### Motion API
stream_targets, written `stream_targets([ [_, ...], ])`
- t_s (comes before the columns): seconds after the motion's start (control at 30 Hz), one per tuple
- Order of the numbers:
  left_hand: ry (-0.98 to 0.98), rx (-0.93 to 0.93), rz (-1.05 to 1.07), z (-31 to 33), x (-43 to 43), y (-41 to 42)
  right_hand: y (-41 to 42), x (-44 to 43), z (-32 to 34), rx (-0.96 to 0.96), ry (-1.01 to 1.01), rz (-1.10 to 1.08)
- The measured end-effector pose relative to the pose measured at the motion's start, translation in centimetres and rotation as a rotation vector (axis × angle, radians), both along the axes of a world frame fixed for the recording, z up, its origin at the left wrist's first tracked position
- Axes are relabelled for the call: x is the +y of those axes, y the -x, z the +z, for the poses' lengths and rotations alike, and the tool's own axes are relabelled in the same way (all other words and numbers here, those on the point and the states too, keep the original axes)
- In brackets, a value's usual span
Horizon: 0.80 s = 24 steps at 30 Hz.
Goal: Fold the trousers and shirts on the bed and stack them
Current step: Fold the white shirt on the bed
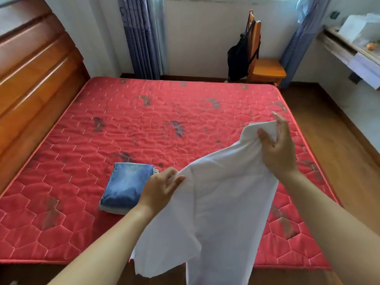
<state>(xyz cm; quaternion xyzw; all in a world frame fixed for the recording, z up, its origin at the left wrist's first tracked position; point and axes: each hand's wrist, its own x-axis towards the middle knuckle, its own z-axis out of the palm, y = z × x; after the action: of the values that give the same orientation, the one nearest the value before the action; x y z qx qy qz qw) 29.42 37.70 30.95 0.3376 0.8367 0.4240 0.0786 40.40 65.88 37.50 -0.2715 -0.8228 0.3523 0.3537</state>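
Two hands have one white shirt [222, 202] up in the air, hanging over the near edge of the mattress [144, 120], towards its right half. The left hand [162, 189] pinches the cloth's upper edge between thumb and curled fingers. The right hand [280, 150], held higher and farther from the person, has a bunch of cloth caught between thumb and fingers, with one finger sticking up free.

From where I stand the shirt looks thin and very light. It sags between the two grips and drapes in loose folds below, with no stiffness at all. It should not be fragile or slippery, but it will likely crease wherever it is bunched. I would take it by the two shoulders, pinched wide apart and level, so it hangs flat before going down on the bare red quilting.

Close to the near edge, left of the shirt, lie folded blue trousers [126, 187] on top of a pale folded piece [111, 210]. That pile is probably where the shirt goes once folded.
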Motion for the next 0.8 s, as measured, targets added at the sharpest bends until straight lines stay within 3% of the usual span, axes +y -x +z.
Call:
stream_targets([
  [0.27, 0.168, 0.04, 0.233, -10.2, 13.2, 16.6, 19.6, 12.6, -12.2, -0.094, 0.107, 0.016],
  [0.33, 0.287, 0.098, 0.339, -14.6, 15.5, 19.8, 23.7, 15.0, -16.5, -0.223, 0.136, 0.086],
  [0.4, 0.404, 0.038, 0.404, -19.2, 16.6, 21.5, 25.9, 16.2, -21.2, -0.367, 0.128, 0.137],
  [0.57, 0.467, -0.117, 0.323, -28.7, 14.8, 20.6, 23.4, 12.1, -31.8, -0.535, 0.085, 0.371],
  [0.8, 0.484, -0.173, 0.298, -34.1, 9.3, 18.0, 17.2, 3.8, -42.4, -0.821, 0.175, 0.531],
])
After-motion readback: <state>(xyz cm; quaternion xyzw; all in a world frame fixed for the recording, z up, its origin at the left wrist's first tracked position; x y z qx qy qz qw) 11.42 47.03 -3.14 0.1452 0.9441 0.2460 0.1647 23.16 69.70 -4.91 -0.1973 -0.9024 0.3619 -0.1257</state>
